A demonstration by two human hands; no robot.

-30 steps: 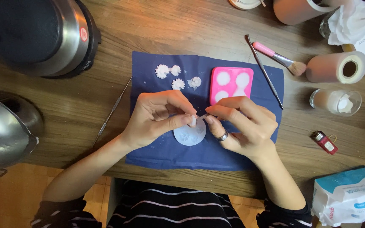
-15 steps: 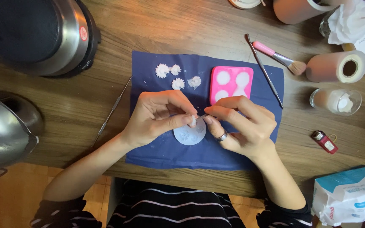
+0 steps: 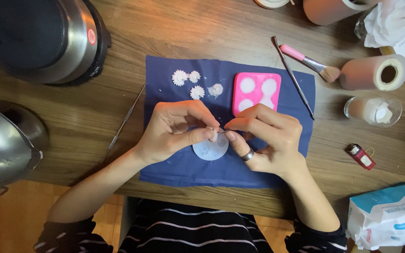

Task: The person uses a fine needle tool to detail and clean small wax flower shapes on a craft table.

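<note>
Nothing has shifted that I can see since half a second ago: my left hand (image 3: 176, 131) still pinches a small white piece (image 3: 214, 136) at its fingertips, just above the pale round disc (image 3: 210, 149) on the blue cloth (image 3: 179, 171). My right hand (image 3: 266, 138) is closed on a thin metal pick (image 3: 224, 132), whose long axis runs leftward, its tip touching the piece from the right.

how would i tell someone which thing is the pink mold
Find the blue cloth in the middle of the wooden table. The mold lies at its upper right edge, above the right hand. It is the only bright pink block, with white-filled hollows.
</note>
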